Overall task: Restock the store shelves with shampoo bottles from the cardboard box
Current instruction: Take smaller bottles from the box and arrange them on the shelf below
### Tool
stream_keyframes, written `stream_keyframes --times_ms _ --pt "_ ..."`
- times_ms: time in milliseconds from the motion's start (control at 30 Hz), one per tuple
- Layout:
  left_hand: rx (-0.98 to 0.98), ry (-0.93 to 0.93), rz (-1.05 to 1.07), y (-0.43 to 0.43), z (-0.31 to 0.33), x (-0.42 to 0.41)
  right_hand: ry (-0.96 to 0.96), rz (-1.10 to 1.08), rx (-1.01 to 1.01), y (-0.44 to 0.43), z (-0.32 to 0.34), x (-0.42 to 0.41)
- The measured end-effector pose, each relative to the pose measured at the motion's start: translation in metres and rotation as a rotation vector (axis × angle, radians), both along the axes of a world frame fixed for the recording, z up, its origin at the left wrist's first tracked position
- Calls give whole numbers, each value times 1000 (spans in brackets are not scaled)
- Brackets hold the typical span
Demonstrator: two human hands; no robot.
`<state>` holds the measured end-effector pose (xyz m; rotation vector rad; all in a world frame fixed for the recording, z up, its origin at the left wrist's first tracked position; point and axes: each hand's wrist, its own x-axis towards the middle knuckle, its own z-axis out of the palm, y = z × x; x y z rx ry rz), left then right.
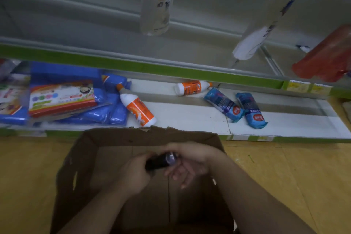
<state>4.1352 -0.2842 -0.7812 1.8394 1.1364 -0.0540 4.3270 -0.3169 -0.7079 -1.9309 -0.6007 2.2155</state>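
An open cardboard box (91, 150) stands on the floor below me. Inside it both hands meet on a small dark bottle (157, 161) with a shiny rounded cap. My left hand (133, 173) grips the bottle's dark body. My right hand (188, 159) wraps over the cap end, its fingers curled beneath; the image is blurred there. The box's floor around the hands looks bare. Above, a white shampoo bottle (157, 0) and a white bottle with a blue cap (266, 19) stand on the upper shelf (95, 24).
The low shelf (190, 116) holds blue packs (106, 108), a red-edged packet (60, 99), two fallen orange-and-white bottles (136, 106) (191, 87) and two blue wrapped rolls (224, 104). A red bag (326, 57) sits at the right. Yellow floor (284, 176) surrounds the box.
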Motion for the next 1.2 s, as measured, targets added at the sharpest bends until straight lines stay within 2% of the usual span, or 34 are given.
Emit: stream_keyframes --times_ms 67,133,267,467,567,733,1033,1200 --pt "-113 -84 8 6 3 3 74 -73 107 -3 6 5" --pt "-166 -118 21 14 1 4 20 -98 249 -8 7 5" --pt "-208 -65 21 28 -7 2 -83 -135 468 -9 -4 -6" --pt "-242 -48 -21 22 -7 -5 -348 -201 620 -16 -28 -31" --pt "-277 -55 54 -3 10 -11 -464 -213 568 -36 -17 -45" --pt "-388 -152 257 -58 71 -35 -545 -166 524 -70 57 -68" --pt "-353 -181 239 -58 240 -73 -616 -12 560 -88 228 -111" --pt "-355 -208 256 -67 334 -90 -576 4 609 -90 317 -123"
